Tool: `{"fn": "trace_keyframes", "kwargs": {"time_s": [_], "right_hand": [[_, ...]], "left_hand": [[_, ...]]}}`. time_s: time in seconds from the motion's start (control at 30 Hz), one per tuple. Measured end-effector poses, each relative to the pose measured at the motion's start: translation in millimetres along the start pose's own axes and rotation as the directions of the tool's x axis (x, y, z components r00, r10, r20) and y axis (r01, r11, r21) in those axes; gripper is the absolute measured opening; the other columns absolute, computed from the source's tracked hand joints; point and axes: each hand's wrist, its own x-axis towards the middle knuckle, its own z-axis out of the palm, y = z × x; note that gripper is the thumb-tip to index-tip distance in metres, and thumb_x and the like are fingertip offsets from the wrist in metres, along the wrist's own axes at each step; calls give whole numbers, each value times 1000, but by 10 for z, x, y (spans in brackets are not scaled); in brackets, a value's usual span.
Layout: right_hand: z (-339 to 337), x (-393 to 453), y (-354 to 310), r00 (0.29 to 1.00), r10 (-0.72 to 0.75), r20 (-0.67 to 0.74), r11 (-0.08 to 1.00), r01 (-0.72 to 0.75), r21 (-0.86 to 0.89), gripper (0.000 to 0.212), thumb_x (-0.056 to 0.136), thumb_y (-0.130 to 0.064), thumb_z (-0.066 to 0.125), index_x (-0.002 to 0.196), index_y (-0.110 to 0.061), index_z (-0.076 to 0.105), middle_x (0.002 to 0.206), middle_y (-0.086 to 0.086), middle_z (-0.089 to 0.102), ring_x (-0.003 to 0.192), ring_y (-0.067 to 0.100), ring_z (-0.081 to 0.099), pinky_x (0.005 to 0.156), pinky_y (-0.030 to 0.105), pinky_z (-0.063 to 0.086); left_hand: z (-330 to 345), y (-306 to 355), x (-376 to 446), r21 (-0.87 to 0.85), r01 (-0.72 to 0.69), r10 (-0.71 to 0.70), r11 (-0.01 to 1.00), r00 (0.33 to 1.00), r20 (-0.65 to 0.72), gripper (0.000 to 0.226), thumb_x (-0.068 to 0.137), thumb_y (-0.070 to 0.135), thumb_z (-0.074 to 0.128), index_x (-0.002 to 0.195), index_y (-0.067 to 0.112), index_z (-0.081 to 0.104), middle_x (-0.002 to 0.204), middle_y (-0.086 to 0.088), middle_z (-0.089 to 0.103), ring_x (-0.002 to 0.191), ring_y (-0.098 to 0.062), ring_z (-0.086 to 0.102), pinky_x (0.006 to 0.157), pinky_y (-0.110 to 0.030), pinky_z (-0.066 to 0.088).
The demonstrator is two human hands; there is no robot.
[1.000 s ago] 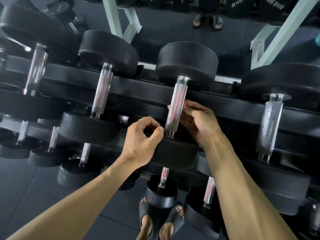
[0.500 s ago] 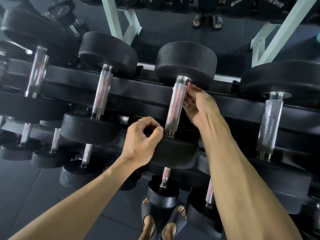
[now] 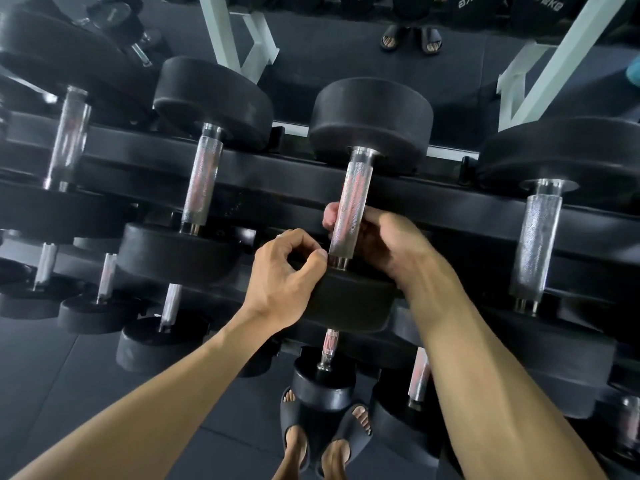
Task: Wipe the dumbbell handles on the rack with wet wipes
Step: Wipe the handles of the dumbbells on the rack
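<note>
- The right hand (image 3: 391, 244) wraps the lower part of a knurled metal handle (image 3: 353, 202) from behind; its fingertips (image 3: 330, 216) show on the handle's left side, so this grip is closed around the handle.
- A wet wipe cannot be made out in the right hand; if one is there, the fingers and the handle hide it.
- The left hand (image 3: 287, 275) has its fingers curled, with thumb and forefinger pinched together just left of the handle's lower collar. Its underside rests on the dumbbell's near weight head (image 3: 349, 306). Whether the pinch holds anything is too small to tell.
- The handle belongs to the middle dumbbell on the upper tier of the rack (image 3: 277, 181). It lies across the rack's dark rails, its far weight head (image 3: 370, 123) behind the rear rail.
- Beside it on the same tier lie other dumbbells: one to the left with a bare handle (image 3: 202, 181), one to the right with a thicker handle (image 3: 536, 244).
- Smaller dumbbells (image 3: 104, 306) sit on a lower tier, below and to the left.
- The person's feet in dark sandals (image 3: 325, 441) stand on the dark floor (image 3: 52, 393) under the rack.
- A second pair of sandalled feet (image 3: 412, 38) stands on the far side.
</note>
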Motion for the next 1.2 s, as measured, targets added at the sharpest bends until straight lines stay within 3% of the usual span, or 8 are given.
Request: {"fn": "trace_keyframes", "kwargs": {"time_s": [0.17,0.33,0.47,0.6,0.7,0.83,1.0,1.2], "right_hand": [[-19,110,-173,982,-14,-188,981,50,186,30,101,3,38,105,7,67,90,17,75,88,25,75,79,32,62],[-151,-68,80,992,43,-120,957,-76,-280,30,96,11,43,118,11,62,109,26,71,108,39,68,97,45,54],[-148,63,-54,969,-42,-243,982,-5,-190,29,94,17,41,112,9,63,114,33,67,106,44,68,97,49,54],[-144,-112,44,993,34,-110,946,-68,-317,26,94,13,49,113,8,66,95,18,75,86,27,73,83,34,61],[-172,-103,-19,991,16,-134,877,-78,-474,31,88,20,44,105,7,67,62,4,67,59,19,60,51,20,48],[-162,-3,-119,967,-65,-245,990,32,-136,29,93,16,47,98,-3,68,100,23,73,91,33,72,72,31,59],[-215,-227,70,979,-8,-204,920,-72,-386,37,88,17,50,85,-11,73,71,10,65,59,14,57,53,19,43],[-112,-582,-63,885,-279,-372,956,220,-193,28,93,10,53,95,-10,73,92,12,77,88,25,75,83,36,60]], "left_hand": [[2,-4,6,-5,5,-5,1000,1000,0,19,77,35,54,65,21,60,64,11,58,63,-4,52,61,-20,40],[-2,-13,6,-5,13,-13,1000,1000,-1,18,79,32,56,66,21,61,65,8,60,65,-6,55,63,-26,43],[-8,-5,3,-8,2,-2,1000,1000,5,23,76,38,53,66,19,60,66,6,60,66,-8,55,62,-27,45],[-11,-8,8,-8,0,0,1000,1000,3,26,75,41,51,66,18,60,66,5,60,66,-8,54,62,-25,44],[-9,-2,8,-11,-6,6,1000,1000,2,26,75,41,51,66,19,61,66,6,60,67,-8,55,64,-23,44],[-23,-9,9,-25,12,-11,1000,1000,11,25,75,40,51,67,19,61,68,4,61,69,-13,57,65,-29,46],[-27,-4,3,-38,19,-18,999,1000,24,19,79,31,54,66,19,61,67,5,61,68,-9,56,65,-24,44],[-41,-6,-7,-48,-12,14,999,999,51,20,82,29,55,67,17,61,70,2,62,70,-10,56,64,-18,43]]}}
